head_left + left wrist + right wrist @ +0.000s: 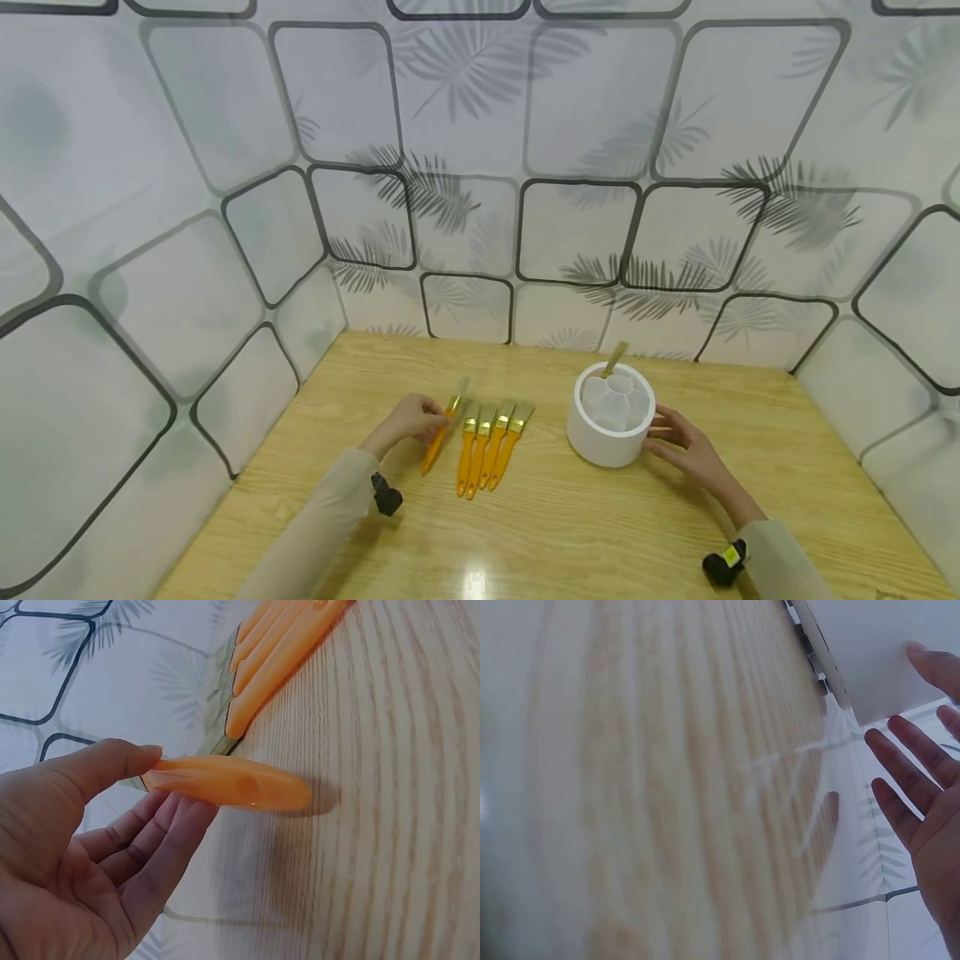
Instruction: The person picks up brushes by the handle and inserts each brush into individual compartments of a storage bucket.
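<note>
Lower centre: left grip (412, 419) pinching an orange-handled brush (435, 451). Lower right: right grip (692, 447), fingers spread, beside white organizer (604, 443).

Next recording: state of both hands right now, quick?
Left hand: closed, pinching a paintbrush by its orange handle.
Right hand: open, fingers spread at the side of the white container.
</note>
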A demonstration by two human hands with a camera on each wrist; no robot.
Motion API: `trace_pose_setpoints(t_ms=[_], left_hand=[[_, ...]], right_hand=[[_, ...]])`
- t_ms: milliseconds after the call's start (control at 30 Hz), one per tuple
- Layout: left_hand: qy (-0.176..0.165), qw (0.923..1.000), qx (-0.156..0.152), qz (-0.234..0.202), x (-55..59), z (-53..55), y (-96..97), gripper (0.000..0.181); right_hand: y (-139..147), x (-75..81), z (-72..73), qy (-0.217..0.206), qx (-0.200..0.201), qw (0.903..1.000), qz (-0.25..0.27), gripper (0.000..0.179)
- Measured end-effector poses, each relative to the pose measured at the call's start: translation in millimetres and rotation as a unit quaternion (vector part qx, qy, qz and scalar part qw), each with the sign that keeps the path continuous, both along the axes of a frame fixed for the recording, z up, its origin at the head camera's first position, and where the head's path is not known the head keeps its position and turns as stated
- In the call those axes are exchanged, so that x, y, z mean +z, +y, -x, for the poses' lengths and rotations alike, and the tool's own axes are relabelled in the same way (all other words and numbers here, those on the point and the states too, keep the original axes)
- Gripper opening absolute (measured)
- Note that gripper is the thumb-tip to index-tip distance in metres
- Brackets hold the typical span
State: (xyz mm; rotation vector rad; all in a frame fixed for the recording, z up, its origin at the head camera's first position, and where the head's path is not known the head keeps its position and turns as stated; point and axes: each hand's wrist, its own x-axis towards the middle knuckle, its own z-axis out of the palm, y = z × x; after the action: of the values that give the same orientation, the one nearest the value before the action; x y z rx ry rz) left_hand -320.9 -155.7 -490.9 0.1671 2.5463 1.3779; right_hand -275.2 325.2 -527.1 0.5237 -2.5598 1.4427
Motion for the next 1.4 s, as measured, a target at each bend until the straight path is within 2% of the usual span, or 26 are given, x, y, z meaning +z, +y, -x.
trace_pose_setpoints(t_ms=[200,633,967,1033,1233,1400], left_hand=[[0.011,0.9997,-0.002,-0.021,0.7,0.0,2.6,0.016],[0.006,0.9982,-0.007,-0.060,5.1,-0.2,2.8,0.023],[0.015,0.9969,-0.015,-0.075,5.9,0.4,5.9,0.026],[0.021,0.9966,-0.023,-0.077,10.7,-2.5,7.0,0.025],[0.026,0.9946,-0.047,-0.089,35.8,-16.5,11.3,0.024],[0.043,0.9933,-0.050,-0.095,40.9,-19.1,13.4,0.023]], right_hand=[[0.3,-0.2,0.0,0.005,0.002,0.9999,-0.010,0.059],[1.6,-1.3,-0.1,0.004,0.003,0.9999,-0.012,0.058],[0.6,1.0,-0.2,-0.006,0.001,0.9999,-0.016,0.058],[0.6,1.3,-0.2,-0.006,-0.001,0.9998,-0.017,0.058],[-0.1,2.8,-1.3,-0.008,-0.004,0.9998,-0.016,0.058],[-1.1,1.8,-1.0,-0.007,0.001,0.9999,-0.011,0.058]])
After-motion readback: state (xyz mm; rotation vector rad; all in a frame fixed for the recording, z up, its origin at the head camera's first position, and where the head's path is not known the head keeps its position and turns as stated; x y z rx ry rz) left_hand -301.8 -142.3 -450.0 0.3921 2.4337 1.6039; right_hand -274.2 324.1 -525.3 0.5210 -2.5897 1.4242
